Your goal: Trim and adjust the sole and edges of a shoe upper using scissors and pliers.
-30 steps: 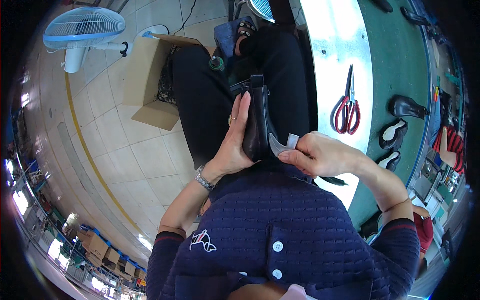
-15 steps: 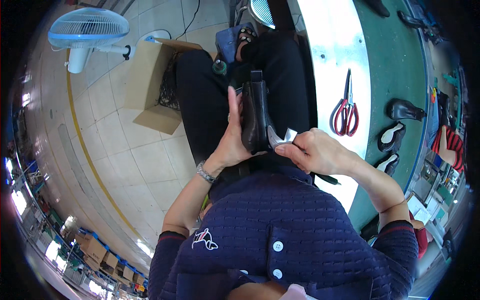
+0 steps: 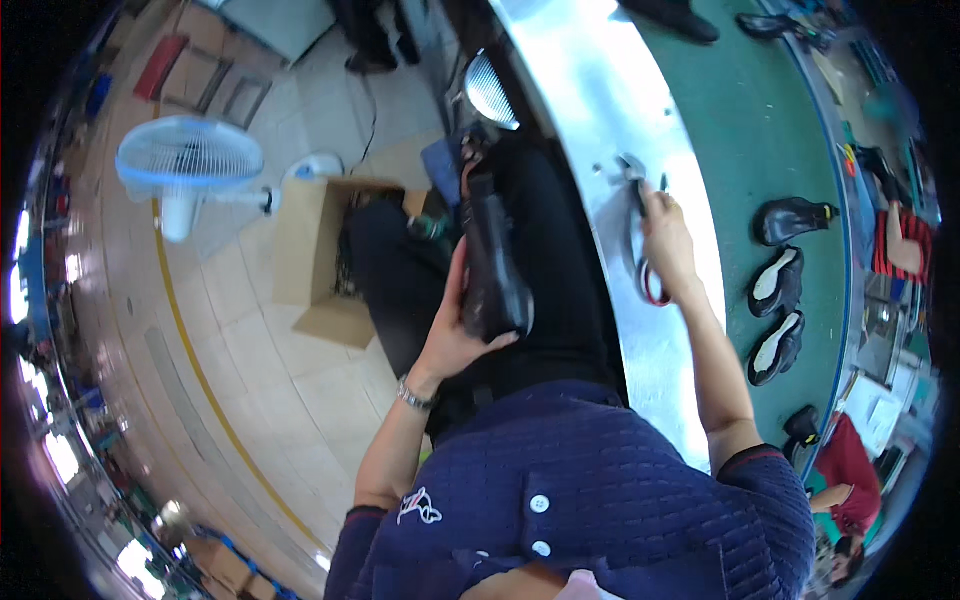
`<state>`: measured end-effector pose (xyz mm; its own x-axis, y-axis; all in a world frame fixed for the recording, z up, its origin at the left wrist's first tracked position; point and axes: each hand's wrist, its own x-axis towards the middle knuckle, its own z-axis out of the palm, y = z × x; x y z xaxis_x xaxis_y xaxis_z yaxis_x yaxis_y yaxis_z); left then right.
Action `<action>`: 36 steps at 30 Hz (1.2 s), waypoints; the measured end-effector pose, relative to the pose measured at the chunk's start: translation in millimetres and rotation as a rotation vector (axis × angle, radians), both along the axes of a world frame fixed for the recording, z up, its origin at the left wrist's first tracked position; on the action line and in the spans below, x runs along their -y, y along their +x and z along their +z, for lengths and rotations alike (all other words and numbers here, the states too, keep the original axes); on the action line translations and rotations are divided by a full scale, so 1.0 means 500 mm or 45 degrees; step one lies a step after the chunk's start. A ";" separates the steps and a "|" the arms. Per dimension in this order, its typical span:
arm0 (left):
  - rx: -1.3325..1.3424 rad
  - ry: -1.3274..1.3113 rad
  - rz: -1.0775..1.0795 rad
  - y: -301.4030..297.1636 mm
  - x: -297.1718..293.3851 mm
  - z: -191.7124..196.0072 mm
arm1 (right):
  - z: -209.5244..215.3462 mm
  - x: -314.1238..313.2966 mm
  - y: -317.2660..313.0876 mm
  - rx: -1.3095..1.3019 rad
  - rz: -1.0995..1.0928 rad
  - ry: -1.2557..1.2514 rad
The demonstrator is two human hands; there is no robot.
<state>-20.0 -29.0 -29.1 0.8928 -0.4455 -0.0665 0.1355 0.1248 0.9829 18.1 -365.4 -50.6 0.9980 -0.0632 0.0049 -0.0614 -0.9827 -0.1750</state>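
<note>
My left hand (image 3: 462, 335) is wrapped around a black leather boot (image 3: 494, 265) above my lap, thumb along its side and fingers beneath it. Over on the metal table, my right hand (image 3: 668, 240) is smeared by motion, its fingers bent. Right beside those fingers is a hammer-like tool's curved metal head (image 3: 630, 166). Red-handled scissors (image 3: 655, 288) lie next to the same hand, partly covered. Whether my right fingers grip the tool, the scissors or neither cannot be made out.
The bright metal table (image 3: 590, 110) runs along my right, beside a green surface (image 3: 700, 120) bearing several black shoes (image 3: 776, 282). An open cardboard box (image 3: 305, 245) stands left of my legs, near a blue-and-white fan (image 3: 190, 160). A green-topped bottle (image 3: 428, 228) is by my knee.
My right hand has moved from the boot to the metal table, and the curved metal head is now there, by the scissors. The boot stays in my left hand, its lower end tilted right. The view has turned.
</note>
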 end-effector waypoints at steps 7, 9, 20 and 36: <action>-0.668 -0.559 0.118 0.049 0.036 0.054 | 0.164 -0.160 -0.070 -0.456 0.463 1.689; -0.609 -0.489 0.139 0.075 0.061 0.070 | 0.179 -0.158 -0.076 -0.282 0.215 1.913; -0.350 0.073 -0.257 0.126 0.100 0.114 | 0.078 0.170 0.057 0.837 -1.035 0.971; -0.618 0.277 -0.194 0.097 0.039 0.053 | 0.016 0.197 0.688 0.285 -0.465 0.630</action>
